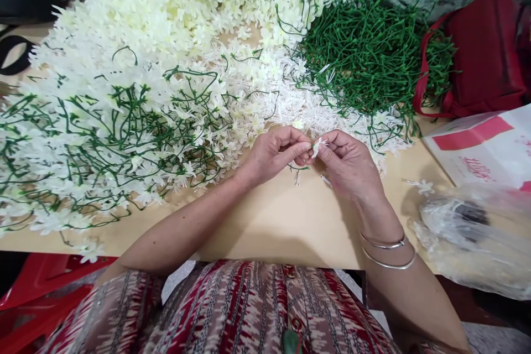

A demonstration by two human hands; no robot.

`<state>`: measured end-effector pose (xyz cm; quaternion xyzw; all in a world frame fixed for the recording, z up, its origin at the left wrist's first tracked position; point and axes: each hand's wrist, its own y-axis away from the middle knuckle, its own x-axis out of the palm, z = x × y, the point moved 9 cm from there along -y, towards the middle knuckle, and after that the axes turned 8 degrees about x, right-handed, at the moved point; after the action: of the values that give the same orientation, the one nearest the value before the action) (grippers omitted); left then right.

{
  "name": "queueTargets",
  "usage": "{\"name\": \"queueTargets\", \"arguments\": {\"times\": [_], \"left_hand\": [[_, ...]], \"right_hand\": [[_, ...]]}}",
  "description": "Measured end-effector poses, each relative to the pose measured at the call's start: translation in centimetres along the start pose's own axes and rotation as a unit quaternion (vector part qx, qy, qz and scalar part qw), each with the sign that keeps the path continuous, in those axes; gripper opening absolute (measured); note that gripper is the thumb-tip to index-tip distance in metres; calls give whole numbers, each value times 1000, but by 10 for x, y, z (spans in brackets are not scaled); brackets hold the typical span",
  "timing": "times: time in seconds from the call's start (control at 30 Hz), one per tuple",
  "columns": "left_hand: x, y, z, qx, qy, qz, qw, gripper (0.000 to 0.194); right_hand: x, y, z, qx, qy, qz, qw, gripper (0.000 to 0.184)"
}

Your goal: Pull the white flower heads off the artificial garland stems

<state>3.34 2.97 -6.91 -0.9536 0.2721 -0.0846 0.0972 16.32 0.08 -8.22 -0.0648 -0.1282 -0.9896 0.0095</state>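
Close together over the table's near part, my left hand (284, 152) and my right hand (346, 160) meet fingertip to fingertip. A small white artificial flower (319, 147) is pinched between my right thumb and fingers. My left thumb and forefinger are closed on a thin green stem (305, 167), which is mostly hidden by the fingers; its green end shows just below them. Right behind my hands lies a bed of thin white stamen pieces (290, 88). To the left spreads a heap of white flowers fixed on green stems (124, 127).
A big pile of loose white petals (166, 11) covers the back left. Bare green stems (365, 38) are heaped at the back right, beside a red bag (483, 50). A printed paper bag (485, 149) and a clear plastic bag (477, 232) lie at the right on the wooden table (265, 221).
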Motion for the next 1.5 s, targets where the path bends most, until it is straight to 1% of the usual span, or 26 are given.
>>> {"name": "queueTargets", "arguments": {"times": [0.17, 0.3, 0.47, 0.57, 0.67, 0.77, 0.83, 0.97, 1.1, 1.23, 1.37, 1.43, 1.5], "left_hand": [[-1, 0, 2, -9, -13, 5, 1000, 47], [0, -1, 3, -7, -23, 10, 1000, 47], [3, -2, -3, 4, -21, 12, 1000, 47], [3, -1, -12, 26, -66, 14, 997, 45], [3, 0, -20, 49, -146, 17, 988, 42], [3, 1, -24, 68, -216, 18, 974, 43], [4, 1, -24, 72, -234, 27, 969, 42], [7, 0, -22, 67, -225, 55, 970, 37], [8, 0, -23, 65, -218, 74, 971, 35], [7, 1, -19, 63, -220, 83, 970, 38], [8, 1, -17, 64, -224, 76, 969, 36], [9, 0, -20, 58, -205, 70, 974, 35], [10, -1, -31, 54, -196, 76, 976, 34]], "right_hand": [[1, -1, -1, 12, -10, -2, 1000, 21], [0, -3, -2, 13, -18, -11, 1000, 26], [1, -3, 0, 31, -52, -5, 998, 32], [0, -3, 2, 42, -58, -4, 997, 33], [-1, -3, 3, 43, -50, -6, 998, 33], [-2, -1, 5, 34, -22, -14, 999, 32], [-2, 0, 6, 28, 5, -19, 999, 31], [-4, 1, 4, 41, 43, -22, 998, 34], [-3, 1, 6, 38, 55, -4, 998, 38], [-1, -1, 9, 13, 84, 5, 996, 35], [0, -1, 12, -24, 102, 2, 994, 31], [-2, 0, 14, -28, 95, -2, 995, 30], [-7, 2, 19, -34, 82, -19, 996, 29]]}}
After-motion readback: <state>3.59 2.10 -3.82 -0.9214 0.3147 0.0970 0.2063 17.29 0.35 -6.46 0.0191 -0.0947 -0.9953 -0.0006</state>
